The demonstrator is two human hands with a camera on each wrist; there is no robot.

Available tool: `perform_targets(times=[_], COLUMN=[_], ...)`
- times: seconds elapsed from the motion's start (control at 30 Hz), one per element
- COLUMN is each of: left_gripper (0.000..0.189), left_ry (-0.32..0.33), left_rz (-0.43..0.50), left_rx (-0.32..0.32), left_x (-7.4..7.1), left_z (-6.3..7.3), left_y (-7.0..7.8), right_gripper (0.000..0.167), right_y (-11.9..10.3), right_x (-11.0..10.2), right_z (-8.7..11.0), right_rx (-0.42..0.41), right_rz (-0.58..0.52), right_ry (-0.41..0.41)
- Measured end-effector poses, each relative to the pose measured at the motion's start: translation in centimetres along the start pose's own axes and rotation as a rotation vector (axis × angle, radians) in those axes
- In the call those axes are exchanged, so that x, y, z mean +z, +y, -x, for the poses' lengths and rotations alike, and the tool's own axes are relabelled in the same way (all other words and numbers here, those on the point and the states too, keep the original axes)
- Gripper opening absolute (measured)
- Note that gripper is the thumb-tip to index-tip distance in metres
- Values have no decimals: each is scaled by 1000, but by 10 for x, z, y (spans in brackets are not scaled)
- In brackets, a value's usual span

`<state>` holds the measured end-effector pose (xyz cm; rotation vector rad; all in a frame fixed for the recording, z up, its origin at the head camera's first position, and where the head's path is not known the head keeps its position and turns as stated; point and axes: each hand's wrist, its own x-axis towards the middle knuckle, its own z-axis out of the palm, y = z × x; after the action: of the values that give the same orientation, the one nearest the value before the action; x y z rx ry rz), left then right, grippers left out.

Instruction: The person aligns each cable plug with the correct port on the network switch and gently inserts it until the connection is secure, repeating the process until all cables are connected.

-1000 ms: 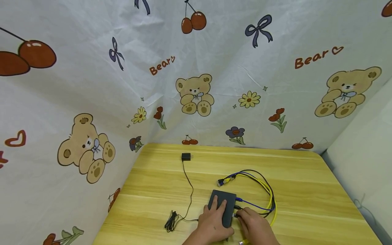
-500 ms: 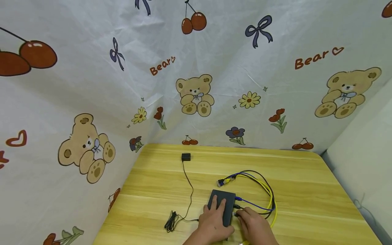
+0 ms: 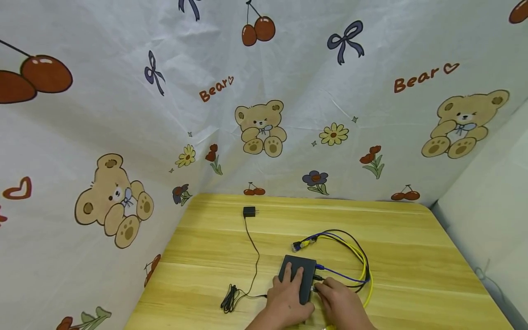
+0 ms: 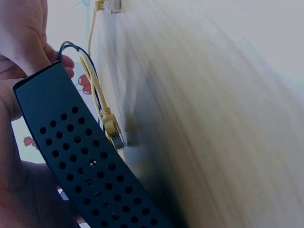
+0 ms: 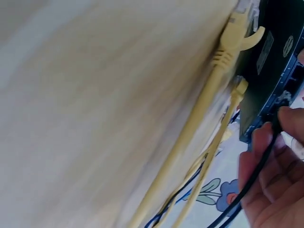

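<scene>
My left hand (image 3: 288,298) holds a small dark network switch (image 3: 308,277), two fingers spread over its top and the thumb at its near end. In the left wrist view the switch's perforated side (image 4: 85,156) faces the camera. With thumb and fingers, my right hand (image 3: 345,302) pinches the plug end of a black Ethernet cable (image 5: 251,180), right at the row of ports on the switch's right side; the fingers partly hide this plug. Further up that side, a blue cable (image 3: 344,276) and another black plug (image 3: 319,277) meet the ports.
A loop of yellow, black and blue cables (image 3: 367,259) lies right of the switch, with loose plugs (image 3: 303,244) at its far end. A yellow plug (image 5: 232,35) lies near the right hand. A power adapter (image 3: 249,211) and its bundled cord (image 3: 229,300) lie left on the wooden table (image 3: 420,266).
My right hand has shifted very slightly left with the black plug, now close against the switch. The left hand keeps its hold; the head view has turned a little.
</scene>
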<state>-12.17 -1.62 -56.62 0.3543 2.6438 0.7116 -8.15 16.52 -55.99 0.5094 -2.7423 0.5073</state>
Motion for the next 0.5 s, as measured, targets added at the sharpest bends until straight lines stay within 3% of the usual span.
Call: perform_targets(times=[0.2, 0.5], left_gripper=[87, 88], left_ry=[15, 17], left_rz=[-22, -44], left_rx=[10, 13], left_x=[0, 2], left_z=[1, -1], left_y=[0, 0], right_gripper=[12, 11], right_y=[-5, -5], right_x=[1, 4], right_z=[-7, -10], right_rx=[54, 13], right_rz=[58, 52], right_ry=[-91, -116])
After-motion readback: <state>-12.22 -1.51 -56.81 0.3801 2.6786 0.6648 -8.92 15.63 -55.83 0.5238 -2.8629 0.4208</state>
